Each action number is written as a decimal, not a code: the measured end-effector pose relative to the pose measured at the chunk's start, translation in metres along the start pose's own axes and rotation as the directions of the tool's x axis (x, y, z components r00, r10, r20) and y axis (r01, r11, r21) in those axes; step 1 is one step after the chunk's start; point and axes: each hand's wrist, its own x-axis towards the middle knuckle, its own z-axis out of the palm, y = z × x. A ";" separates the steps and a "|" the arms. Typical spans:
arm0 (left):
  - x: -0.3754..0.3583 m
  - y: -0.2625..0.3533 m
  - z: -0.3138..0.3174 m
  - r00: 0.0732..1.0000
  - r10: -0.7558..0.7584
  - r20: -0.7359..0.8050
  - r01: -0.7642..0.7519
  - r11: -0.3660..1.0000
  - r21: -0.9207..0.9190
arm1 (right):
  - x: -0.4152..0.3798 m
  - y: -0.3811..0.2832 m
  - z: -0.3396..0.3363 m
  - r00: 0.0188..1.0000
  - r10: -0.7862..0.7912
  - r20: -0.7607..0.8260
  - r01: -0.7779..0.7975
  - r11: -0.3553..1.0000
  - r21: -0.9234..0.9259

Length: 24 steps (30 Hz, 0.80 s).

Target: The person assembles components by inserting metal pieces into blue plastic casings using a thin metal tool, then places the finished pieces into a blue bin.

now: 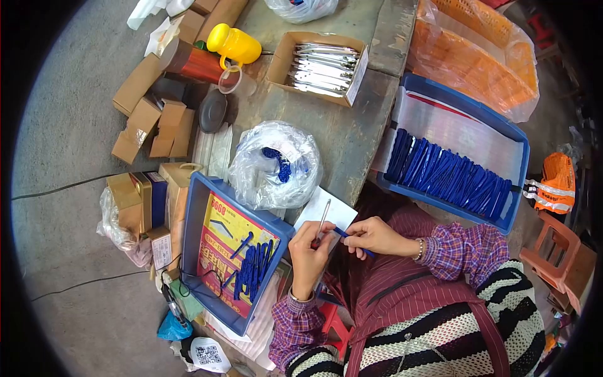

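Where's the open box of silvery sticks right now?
In the head view, the cardboard box sits at top centre on the table, right of the yellow container and above the plastic bag.

Poster [213, 251] with digits [218, 206], disc [221, 362] with QR code [206, 355]

"What covers the arms?"

"Plaid sleeves [465, 251], purple and blue, crossed by thin paler and reddish lines. They puff out above gathered cuffs [429, 251]."

"Anything at the wrists?"

"A beaded bracelet [419, 249] between the right hand [375, 237] and its cuff. Below the left hand [308, 254] there's a narrow band [301, 298], too small to make out."

"And the body?"

"A maroon apron [402, 300] with fine pale pinstripes and a dark line slanting across its front. Its straps [493, 336] cross a knitted top [436, 336], openwork, in broad black and cream stripes."

"Something pale on the chest?"

"A thin cord [407, 337], like a necklace."
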 end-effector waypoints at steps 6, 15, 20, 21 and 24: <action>-0.003 -0.002 0.007 0.997 -0.007 -0.074 0.008 1.000 0.018 | -0.001 0.000 -0.001 1.000 -0.014 -0.016 0.014 1.000 0.014; -0.001 -0.011 0.016 0.986 0.103 -0.135 -0.096 0.994 0.060 | 0.001 0.001 -0.002 1.000 -0.014 0.000 0.014 1.000 0.009; -0.001 -0.009 0.015 0.988 0.092 -0.123 -0.083 0.994 0.078 | 0.001 0.000 -0.001 1.000 -0.008 0.004 0.008 1.000 0.019; -0.001 -0.009 0.015 0.988 0.091 -0.121 -0.082 0.994 0.078 | 0.001 0.001 -0.001 1.000 -0.007 0.003 0.007 1.000 0.021; -0.002 -0.009 0.015 0.989 0.092 -0.113 -0.082 0.992 0.092 | 0.002 0.002 -0.001 1.000 -0.013 -0.002 0.013 1.000 0.027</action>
